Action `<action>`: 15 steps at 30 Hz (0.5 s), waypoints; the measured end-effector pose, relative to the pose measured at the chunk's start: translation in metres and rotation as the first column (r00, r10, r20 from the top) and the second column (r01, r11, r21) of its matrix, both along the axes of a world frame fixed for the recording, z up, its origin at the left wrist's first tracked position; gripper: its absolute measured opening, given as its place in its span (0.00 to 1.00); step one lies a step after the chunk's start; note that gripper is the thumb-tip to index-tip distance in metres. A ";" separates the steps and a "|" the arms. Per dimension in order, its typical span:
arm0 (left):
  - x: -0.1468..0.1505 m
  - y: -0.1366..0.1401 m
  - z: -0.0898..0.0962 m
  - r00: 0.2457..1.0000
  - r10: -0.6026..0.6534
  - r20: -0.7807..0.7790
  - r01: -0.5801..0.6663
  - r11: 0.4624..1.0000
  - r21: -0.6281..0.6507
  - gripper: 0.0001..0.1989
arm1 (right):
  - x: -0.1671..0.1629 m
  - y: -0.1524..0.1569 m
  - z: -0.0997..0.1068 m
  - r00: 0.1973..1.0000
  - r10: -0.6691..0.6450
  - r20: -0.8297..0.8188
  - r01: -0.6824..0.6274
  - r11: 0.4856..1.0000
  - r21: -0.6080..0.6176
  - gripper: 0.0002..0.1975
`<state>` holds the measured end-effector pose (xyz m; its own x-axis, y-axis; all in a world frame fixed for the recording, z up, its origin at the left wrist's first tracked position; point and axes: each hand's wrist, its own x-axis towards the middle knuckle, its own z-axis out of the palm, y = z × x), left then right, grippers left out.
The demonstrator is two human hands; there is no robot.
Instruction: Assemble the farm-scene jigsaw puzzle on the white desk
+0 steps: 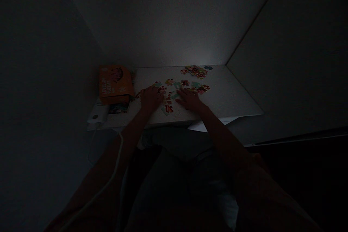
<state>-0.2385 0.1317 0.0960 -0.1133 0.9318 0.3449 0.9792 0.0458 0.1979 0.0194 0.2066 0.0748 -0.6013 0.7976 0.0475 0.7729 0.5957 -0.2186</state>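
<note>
The light is very dim. Several jigsaw puzzle pieces (169, 109) lie loosely on a white table (228, 98). My left hand (150, 98) rests palm down over the left part of them, its fingers stretched out and touching or nearly touching pieces. On the other side, my right hand (190, 99) lies flat with its fingers apart, the fingertips at some pale green pieces (177, 85). Nothing shows in the grip of either hand. Pieces under the palms and fingers are hidden.
An orange puzzle box (115, 85) stands at the table's left end, near a dark picture card (119, 107) and a white device (98, 113) with a white cable (119, 156). A heap of puzzle pieces (195, 71) lies at the back by the wall (168, 25).
</note>
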 end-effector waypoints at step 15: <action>-0.001 -0.030 -0.015 0.989 0.146 -0.032 -0.148 0.982 -0.114 0.43 | 0.070 0.038 -0.021 0.879 -0.470 -0.078 0.472 0.881 0.017 0.52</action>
<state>-0.2392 0.1021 0.0808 -0.2451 0.9393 0.2402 0.9644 0.2108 0.1599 0.0889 0.2449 0.0538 -0.1493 0.9829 0.1081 0.9476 0.1734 -0.2682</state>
